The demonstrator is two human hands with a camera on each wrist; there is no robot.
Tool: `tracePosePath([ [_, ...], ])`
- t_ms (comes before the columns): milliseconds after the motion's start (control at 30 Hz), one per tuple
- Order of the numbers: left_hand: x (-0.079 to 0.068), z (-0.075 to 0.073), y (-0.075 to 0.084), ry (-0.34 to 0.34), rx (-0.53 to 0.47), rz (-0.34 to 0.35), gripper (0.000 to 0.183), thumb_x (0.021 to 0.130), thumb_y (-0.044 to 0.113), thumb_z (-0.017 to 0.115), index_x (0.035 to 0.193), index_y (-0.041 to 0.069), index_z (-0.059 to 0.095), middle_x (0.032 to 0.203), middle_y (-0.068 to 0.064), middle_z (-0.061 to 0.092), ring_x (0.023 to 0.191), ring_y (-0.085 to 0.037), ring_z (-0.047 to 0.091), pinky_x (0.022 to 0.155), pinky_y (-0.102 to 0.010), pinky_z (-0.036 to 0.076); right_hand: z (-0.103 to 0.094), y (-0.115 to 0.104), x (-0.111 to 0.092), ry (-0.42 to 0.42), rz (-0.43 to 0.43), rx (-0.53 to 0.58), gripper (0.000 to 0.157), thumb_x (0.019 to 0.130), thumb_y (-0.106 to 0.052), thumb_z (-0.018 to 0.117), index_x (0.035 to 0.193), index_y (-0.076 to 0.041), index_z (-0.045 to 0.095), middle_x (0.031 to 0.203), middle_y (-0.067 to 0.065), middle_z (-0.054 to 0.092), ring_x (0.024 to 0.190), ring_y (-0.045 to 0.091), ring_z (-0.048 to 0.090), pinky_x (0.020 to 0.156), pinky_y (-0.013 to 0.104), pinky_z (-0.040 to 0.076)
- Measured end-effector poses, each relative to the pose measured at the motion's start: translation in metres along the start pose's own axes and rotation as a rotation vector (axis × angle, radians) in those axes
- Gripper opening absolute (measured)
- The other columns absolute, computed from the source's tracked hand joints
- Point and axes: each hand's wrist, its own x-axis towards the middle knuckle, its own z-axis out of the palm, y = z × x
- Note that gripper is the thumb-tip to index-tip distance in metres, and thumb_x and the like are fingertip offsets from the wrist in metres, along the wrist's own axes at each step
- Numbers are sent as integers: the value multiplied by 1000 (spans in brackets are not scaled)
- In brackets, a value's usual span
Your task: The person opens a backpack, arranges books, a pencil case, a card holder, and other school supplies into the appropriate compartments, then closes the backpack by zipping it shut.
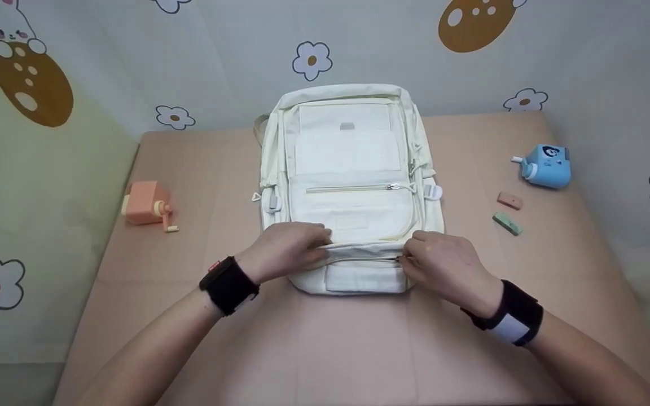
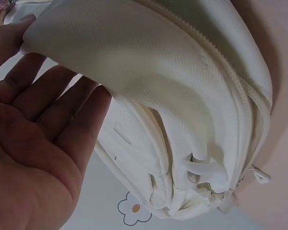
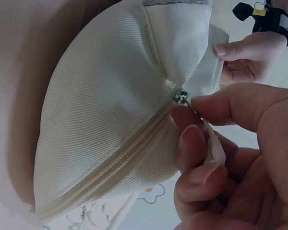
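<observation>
A cream-white backpack (image 1: 347, 155) lies flat with its front panel up and its bottom end towards me. My left hand (image 1: 291, 248) pinches a fold of its fabric near the lower left; in the left wrist view the thumb lies over the cloth and the fingers are underneath. At the lower right my right hand (image 1: 446, 265) holds a zipper pull. The right wrist view shows the metal zipper slider (image 3: 181, 95) at the fingertips, its cord tab (image 3: 215, 148) running into the curled fingers. Closed zipper teeth (image 3: 120, 160) stretch away on one side of the slider.
An orange pencil sharpener with a crank (image 1: 147, 203) stands left on the pinkish-tan table (image 1: 218, 349). On the right are a blue crank sharpener (image 1: 548, 166), a pink eraser-like block (image 1: 510, 200) and a green one (image 1: 507, 223). A patterned cloth (image 1: 235, 56) hangs behind.
</observation>
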Motion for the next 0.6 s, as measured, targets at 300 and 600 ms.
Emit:
tracePosePath([
  [300,8,1,-3,-15,-11,-29,22,99,20,66,79,17,59,67,7,47,62,-13,47,57,-34,42,3,-7,2,-49,115,107,17,83,-9,73,73,-16,62,69,-11,53,60,7,49,50,28,43],
  [600,13,0,-4,-35,-20,-66,21,99,23,67,79,17,63,68,7,51,63,-14,50,59,-36,44,10,-25,15,0,36,87,21,85,-12,72,69,-18,59,66,-12,48,59,9,49,48,29,40],
])
